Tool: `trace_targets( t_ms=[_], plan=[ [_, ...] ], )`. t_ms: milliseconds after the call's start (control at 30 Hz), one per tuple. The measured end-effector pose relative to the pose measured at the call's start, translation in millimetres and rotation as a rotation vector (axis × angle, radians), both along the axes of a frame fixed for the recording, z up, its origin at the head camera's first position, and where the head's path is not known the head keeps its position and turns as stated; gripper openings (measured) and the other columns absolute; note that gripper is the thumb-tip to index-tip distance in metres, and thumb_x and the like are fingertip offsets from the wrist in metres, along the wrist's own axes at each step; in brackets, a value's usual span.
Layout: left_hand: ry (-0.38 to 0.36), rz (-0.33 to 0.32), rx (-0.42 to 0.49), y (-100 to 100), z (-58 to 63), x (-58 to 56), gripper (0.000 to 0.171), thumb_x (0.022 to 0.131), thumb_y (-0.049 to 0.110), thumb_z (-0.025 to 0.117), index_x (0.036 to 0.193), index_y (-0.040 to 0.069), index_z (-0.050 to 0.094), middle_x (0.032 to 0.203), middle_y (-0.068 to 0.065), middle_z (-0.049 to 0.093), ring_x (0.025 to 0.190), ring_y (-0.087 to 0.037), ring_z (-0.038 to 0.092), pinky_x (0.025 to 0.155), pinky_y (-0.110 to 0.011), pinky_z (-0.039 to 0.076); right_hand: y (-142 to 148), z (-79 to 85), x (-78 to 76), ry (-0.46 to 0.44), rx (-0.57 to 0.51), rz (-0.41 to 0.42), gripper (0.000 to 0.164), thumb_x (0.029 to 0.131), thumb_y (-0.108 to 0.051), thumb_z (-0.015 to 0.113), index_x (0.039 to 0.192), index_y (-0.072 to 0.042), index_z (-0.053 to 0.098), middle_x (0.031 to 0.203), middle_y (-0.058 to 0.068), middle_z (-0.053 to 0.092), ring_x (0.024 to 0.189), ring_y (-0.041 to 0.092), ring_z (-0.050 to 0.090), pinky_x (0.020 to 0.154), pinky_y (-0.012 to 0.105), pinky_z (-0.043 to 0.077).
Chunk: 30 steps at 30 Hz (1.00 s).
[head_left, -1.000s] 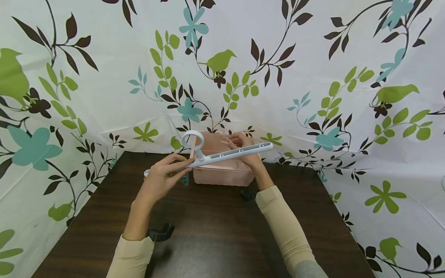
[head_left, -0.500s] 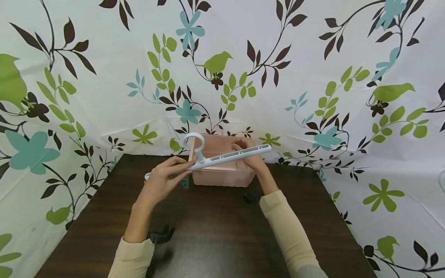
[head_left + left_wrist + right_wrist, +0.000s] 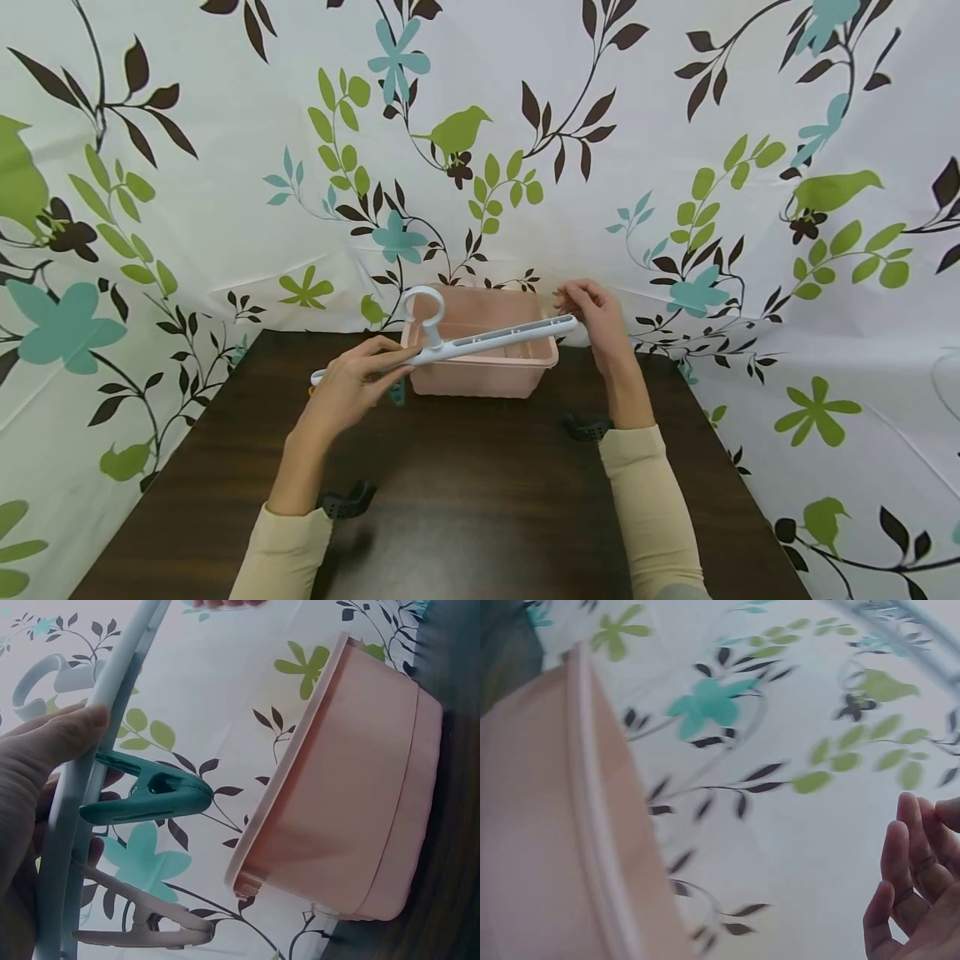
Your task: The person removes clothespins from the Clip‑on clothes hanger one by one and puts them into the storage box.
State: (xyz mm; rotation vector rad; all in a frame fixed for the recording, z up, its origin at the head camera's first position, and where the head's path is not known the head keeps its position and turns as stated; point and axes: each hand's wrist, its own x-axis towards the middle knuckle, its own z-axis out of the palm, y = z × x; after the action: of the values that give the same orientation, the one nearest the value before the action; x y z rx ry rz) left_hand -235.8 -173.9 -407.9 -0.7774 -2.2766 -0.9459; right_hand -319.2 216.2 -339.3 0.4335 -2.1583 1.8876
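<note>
And there, at twelve o'clock, the left hand [image 3: 351, 382] pinched the hanger [image 3: 491, 340], likely light, stiff plastic best gripped near the hook [image 3: 432, 335], while at one o'clock the right hand [image 3: 606, 329], fingers loosely bent, held nothing visible.

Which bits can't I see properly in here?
Part of the inside of the pink tub, head view: behind the white hanger.
Hanger ends, left wrist view: cut off, top and bottom.
Whether the right grip pinches anything, right wrist view: right edge cuts it off.
Orange bit, head view: too small to name.
</note>
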Motion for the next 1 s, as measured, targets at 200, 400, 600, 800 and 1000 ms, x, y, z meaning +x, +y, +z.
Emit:
trace_targets(
  t_ms=[200, 400, 600, 800, 1000],
  plan=[
    [-0.014, 0.032, -0.050, 1.8, 1.1, 0.3, 0.037, 0.095, 0.017, 0.084, 0.131, 0.025, 0.080, 0.114, 0.002, 0.072, 0.080, -0.009, 0.060, 0.065, -0.029, 0.047, 8.6, 21.3, 26.2, 0.118, 0.157, 0.024, 0.033, 0.114, -0.029, 0.058, 0.115, 0.001, 0.073, 0.095, -0.002, 0.075, 0.092, 0.014, 0.068, 0.089, 0.032, 0.052],
    [0.018, 0.043, -0.073, 10.3, 8.2, 0.3, 0.036, 0.094, 0.020, 0.085, 0.130, 0.026, 0.081, 0.116, 0.001, 0.074, 0.080, -0.009, 0.061, 0.064, -0.029, 0.047, -1.6, 24.1, 54.4, 0.211, 0.403, 0.049, 0.024, 0.110, -0.022, 0.065, 0.121, -0.004, 0.077, 0.112, 0.011, 0.077, 0.100, 0.020, 0.066, 0.089, 0.033, 0.053],
    [0.002, 0.046, -0.133, 14.8, 15.7, 1.9, 0.038, 0.094, 0.022, 0.086, 0.131, 0.027, 0.080, 0.115, 0.001, 0.076, 0.086, -0.012, 0.066, 0.069, -0.035, 0.052, -4.7, 14.0, 69.9, 0.145, 0.535, 0.076, 0.028, 0.108, -0.031, 0.069, 0.130, -0.015, 0.076, 0.128, 0.010, 0.075, 0.110, 0.026, 0.068, 0.094, 0.046, 0.055],
    [0.049, 0.044, -0.222, 17.0, 28.2, 0.0, 0.040, 0.094, 0.026, 0.085, 0.134, 0.026, 0.079, 0.118, 0.000, 0.080, 0.099, -0.020, 0.074, 0.090, -0.047, 0.056, -3.0, 7.2, 82.5, 0.102, 0.625, 0.085, 0.031, 0.105, -0.037, 0.072, 0.129, -0.019, 0.076, 0.128, 0.005, 0.075, 0.113, 0.021, 0.069, 0.094, 0.048, 0.058],
    [0.150, 0.067, -0.286, 21.2, 40.9, 0.6, 0.039, 0.093, 0.025, 0.086, 0.131, 0.026, 0.080, 0.117, -0.001, 0.081, 0.099, -0.021, 0.074, 0.099, -0.051, 0.046, -5.6, 3.7, 89.1, 0.067, 0.654, 0.125, 0.034, 0.102, -0.040, 0.076, 0.130, -0.020, 0.075, 0.124, -0.001, 0.075, 0.110, 0.020, 0.070, 0.097, 0.049, 0.057]
  ],
)
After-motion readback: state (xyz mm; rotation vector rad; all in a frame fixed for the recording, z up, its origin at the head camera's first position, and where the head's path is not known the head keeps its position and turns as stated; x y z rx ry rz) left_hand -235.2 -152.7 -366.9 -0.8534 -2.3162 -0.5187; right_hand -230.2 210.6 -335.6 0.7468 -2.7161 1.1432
